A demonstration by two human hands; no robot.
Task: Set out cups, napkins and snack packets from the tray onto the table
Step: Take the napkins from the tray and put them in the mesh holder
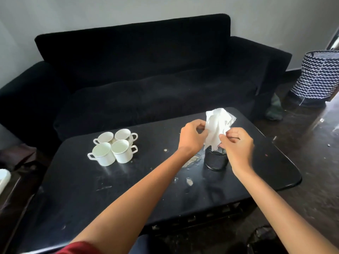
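Observation:
Several white cups [114, 149] stand clustered on the left part of the black table [128, 189]. A bunch of white napkins [217, 125] sticks up out of a black mesh holder [216, 160] on the right part of the table. My left hand [192, 136] pinches the napkins' left edge, and my right hand [236, 143] pinches their lower right edge just above the holder's rim. No tray and no snack packets are in view.
A black sofa [146, 79] runs along the table's far side. A zigzag-patterned basket [317, 76] stands on the floor at the right. A white object [3, 178] shows at the left edge. Scuffs and crumbs mark the tabletop.

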